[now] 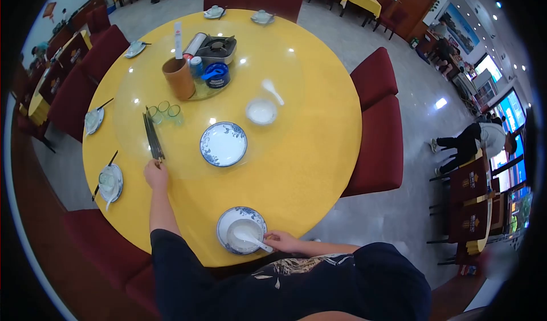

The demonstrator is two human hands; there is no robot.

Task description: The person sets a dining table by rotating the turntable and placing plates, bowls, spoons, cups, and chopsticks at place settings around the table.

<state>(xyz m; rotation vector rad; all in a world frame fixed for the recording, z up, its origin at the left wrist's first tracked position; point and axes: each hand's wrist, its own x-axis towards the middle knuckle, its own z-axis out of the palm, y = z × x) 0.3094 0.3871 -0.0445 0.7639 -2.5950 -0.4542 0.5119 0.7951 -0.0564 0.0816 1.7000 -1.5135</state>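
Note:
My left hand (156,174) is closed around the near ends of a bundle of dark chopsticks (152,135) lying on the table's glass turntable. Close to my body, a blue-patterned plate (225,219) carries a white bowl (233,230) with a white spoon (250,239) across it. The fingers of my right hand (282,242) are pinched at the spoon's handle, by the plate's right rim; the exact contact is hard to make out. Farther in are stacked blue-patterned plates (224,144), white bowls (261,112), white spoons (273,92) and green-tinted glasses (164,111).
A brown cylindrical holder (178,78), a portable stove (217,48) and a blue tin (216,76) stand farther back on the yellow round table (302,167). Place settings (110,182) line its left and far edges. Red chairs (373,144) surround it. A person (476,141) bends at the right.

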